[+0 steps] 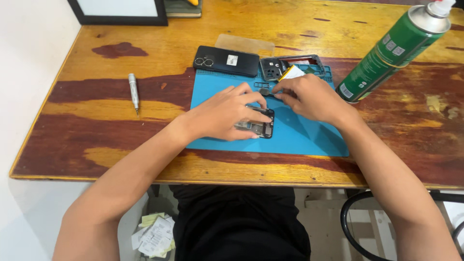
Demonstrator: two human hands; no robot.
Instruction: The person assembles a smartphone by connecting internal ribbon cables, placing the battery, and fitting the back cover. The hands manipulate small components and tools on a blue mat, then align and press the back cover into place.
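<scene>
My left hand (226, 113) rests on an opened phone body (261, 126) that lies on the blue work mat (299, 137), fingers pressing its top edge. My right hand (309, 96) is just to the right of it and pinches a small dark part (265, 92) above the phone. A white and yellow strip (291, 72) sticks up behind the right hand's fingers.
A black phone back cover (226, 61) and a dark inner frame (290, 65) lie at the mat's far edge. A silver screwdriver (133, 92) lies to the left on the wooden table (121, 125). A green spray can (394, 50) stands at the right. A clear sheet (244, 44) lies behind.
</scene>
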